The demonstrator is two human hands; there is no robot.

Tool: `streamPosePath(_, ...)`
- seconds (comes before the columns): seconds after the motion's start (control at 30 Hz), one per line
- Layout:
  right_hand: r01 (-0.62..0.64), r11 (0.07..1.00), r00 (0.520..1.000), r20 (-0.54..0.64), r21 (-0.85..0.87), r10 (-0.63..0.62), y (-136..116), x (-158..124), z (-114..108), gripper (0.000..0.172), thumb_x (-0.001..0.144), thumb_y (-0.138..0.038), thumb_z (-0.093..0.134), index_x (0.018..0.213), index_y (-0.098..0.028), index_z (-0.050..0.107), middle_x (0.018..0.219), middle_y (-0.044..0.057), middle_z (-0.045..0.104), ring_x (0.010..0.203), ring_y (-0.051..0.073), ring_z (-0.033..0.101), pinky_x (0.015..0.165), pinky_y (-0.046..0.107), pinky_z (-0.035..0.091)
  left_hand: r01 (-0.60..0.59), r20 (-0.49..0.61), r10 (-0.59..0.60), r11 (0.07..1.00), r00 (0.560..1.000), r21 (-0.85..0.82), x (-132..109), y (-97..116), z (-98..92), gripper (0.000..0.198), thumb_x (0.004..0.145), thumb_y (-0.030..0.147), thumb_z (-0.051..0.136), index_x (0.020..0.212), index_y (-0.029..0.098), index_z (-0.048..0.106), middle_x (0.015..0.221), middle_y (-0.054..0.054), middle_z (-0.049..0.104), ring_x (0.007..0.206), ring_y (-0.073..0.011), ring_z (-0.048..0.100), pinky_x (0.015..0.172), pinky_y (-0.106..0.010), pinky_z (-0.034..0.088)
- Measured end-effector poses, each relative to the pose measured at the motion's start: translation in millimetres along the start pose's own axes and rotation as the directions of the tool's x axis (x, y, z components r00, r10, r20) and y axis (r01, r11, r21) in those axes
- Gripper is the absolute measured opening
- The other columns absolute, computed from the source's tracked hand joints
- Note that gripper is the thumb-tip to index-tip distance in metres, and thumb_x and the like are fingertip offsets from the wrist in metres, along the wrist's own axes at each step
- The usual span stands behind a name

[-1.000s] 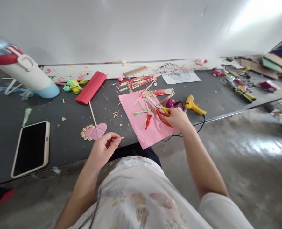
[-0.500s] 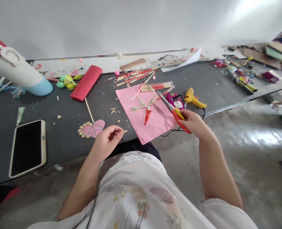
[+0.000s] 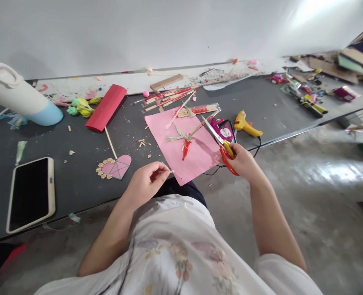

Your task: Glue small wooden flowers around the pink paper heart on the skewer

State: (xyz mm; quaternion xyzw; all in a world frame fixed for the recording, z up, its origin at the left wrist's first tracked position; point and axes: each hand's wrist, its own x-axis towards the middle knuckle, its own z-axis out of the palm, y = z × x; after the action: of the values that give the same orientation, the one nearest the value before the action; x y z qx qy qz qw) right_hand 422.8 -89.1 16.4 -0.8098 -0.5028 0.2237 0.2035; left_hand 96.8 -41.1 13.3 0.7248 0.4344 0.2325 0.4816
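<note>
My left hand (image 3: 146, 183) is closed in a pinch on a tiny wooden stick piece (image 3: 171, 171), held just off the table's front edge. My right hand (image 3: 244, 162) grips red and yellow scissors (image 3: 221, 144) by the handles, blades pointing up and left over the pink paper sheet (image 3: 187, 147). On that sheet lie a small red piece (image 3: 185, 149) and thin straw bits. A pink heart cutout (image 3: 117, 167) edged with small wooden pieces, on a thin stick, lies on the dark table (image 3: 77, 180) left of my left hand.
A phone (image 3: 30, 193) lies at the near left. A white and blue bottle (image 3: 18, 100) lies on its side at far left. A red folded card (image 3: 106, 107), chopstick packets (image 3: 172, 97), a yellow glue gun (image 3: 246, 125) and craft clutter (image 3: 310, 98) sit farther back.
My right hand lifted the scissors off the pink paper and drew them right, toward the table edge. My left hand kept its pinch and drifted slightly right.
</note>
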Motion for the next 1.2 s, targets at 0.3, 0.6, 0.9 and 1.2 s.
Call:
streamPosePath(0.3,0.102,0.988,0.982,-0.147,-0.118,-0.119,-4.7,-3.3,9.0,0.072,0.074,-0.069,0.065,0.123,-0.016,0.053,0.12,0.022,0.067,0.114,0.038,0.063,0.09,0.048,0.051,0.005,-0.001,-0.005,1.0,1.0,0.015,0.8,0.5,-1.9,0.029,0.092,0.046,0.056,0.093,0.019,0.067,0.085,-0.003,0.071,0.071,-0.0137,0.064,0.066,-0.024,0.051)
streamPosePath(0.6,0.16,0.902,0.968,-0.115,-0.4,-0.223,-20.2,-12.5,2.1,0.047,0.084,-0.05,0.061,0.114,-0.015,0.055,0.116,0.021,0.068,0.116,0.04,0.061,0.094,0.048,0.048,-0.188,0.083,0.174,0.957,0.981,0.221,32.5,18.0,10.4,0.019,0.094,0.036,0.054,0.094,0.022,0.066,0.097,-0.002,0.071,0.084,-0.0155,0.064,0.077,-0.027,0.047)
streamPosePath(0.9,0.182,0.736,0.975,0.022,-0.652,-0.222,-8.3,-24.8,-38.0,0.041,0.083,-0.06,0.059,0.091,-0.02,0.053,0.087,0.016,0.07,0.09,0.037,0.067,0.073,0.041,0.047,-0.327,0.218,0.281,0.919,0.935,0.22,40.1,21.8,18.7,0.021,0.097,0.036,0.05,0.092,0.02,0.062,0.103,-0.004,0.069,0.09,-0.0168,0.063,0.082,-0.03,0.046)
streamPosePath(1.2,0.089,0.625,0.99,0.002,-0.776,-0.139,-57.1,-5.8,-91.9,0.044,0.088,-0.06,0.054,0.097,-0.017,0.056,0.099,0.017,0.071,0.093,0.034,0.067,0.066,0.035,0.04,-0.354,0.194,0.314,0.908,0.929,0.224,35.1,10.3,17.3,0.009,0.095,0.027,0.054,0.093,0.021,0.062,0.103,-0.002,0.07,0.09,-0.0156,0.063,0.078,-0.029,0.049)
